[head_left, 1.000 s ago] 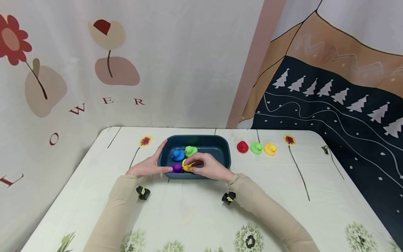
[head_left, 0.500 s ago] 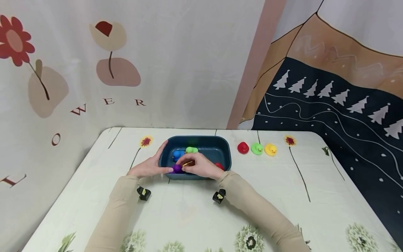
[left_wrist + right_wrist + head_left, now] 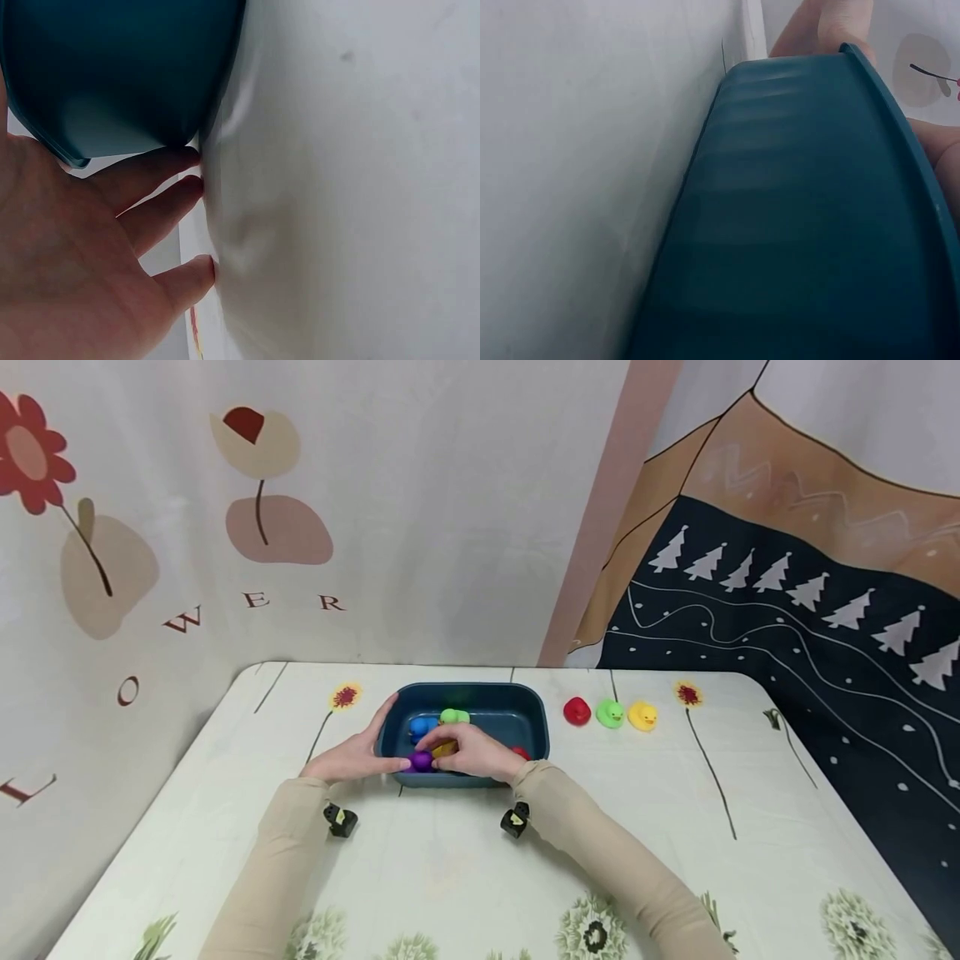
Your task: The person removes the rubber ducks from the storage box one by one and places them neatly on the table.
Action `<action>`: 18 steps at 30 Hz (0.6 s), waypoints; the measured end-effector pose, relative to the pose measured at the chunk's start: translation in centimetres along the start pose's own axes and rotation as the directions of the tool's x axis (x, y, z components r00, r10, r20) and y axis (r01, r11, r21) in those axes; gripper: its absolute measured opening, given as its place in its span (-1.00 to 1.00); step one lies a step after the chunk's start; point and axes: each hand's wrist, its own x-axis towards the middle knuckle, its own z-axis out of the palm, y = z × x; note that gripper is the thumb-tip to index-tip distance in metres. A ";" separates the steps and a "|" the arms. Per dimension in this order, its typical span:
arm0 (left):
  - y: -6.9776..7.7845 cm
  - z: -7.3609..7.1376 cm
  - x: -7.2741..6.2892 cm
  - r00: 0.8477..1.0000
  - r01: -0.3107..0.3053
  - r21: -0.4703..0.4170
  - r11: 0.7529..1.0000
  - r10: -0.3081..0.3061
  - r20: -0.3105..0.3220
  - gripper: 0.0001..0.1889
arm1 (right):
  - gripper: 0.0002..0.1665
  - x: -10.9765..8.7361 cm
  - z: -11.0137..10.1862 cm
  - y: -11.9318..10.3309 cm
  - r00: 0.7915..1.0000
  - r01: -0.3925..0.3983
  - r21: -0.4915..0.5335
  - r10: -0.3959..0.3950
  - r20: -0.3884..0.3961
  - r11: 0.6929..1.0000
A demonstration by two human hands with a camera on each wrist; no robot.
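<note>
In the head view a dark blue-green bin [image 3: 517, 697] stands on the table with several rubber ducks inside. My left hand [image 3: 352, 760] holds its left end, thumb over the rim beside a purple duck [image 3: 422, 762], the other fingers along the outside wall. My right hand [image 3: 476, 752] reaches over the front rim, finger and thumb around a yellow duck [image 3: 446, 749] that it mostly covers. Behind sit a blue duck [image 3: 422, 728] and a green duck [image 3: 454, 716]. A red duck [image 3: 521, 752] shows partly behind the right wrist.
To the right of the bin, a red duck [image 3: 577, 711], a green duck [image 3: 610, 713] and a yellow duck [image 3: 642, 716] stand in a row on the flower-patterned tablecloth [image 3: 465, 868]. A printed curtain [image 3: 420, 527] hangs behind the table.
My right hand has shifted left within the bin onto the yellow duck, uncovering the red duck near its wrist. The left hand stays on the bin.
</note>
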 end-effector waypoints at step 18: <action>-0.2 0.0 0.0 1.000 -0.014 0.014 1.000 0.014 -0.006 0.13 | -0.67 1.0 0.0 0.4 0.998 -0.012 0.004 0.011 0.058 1.000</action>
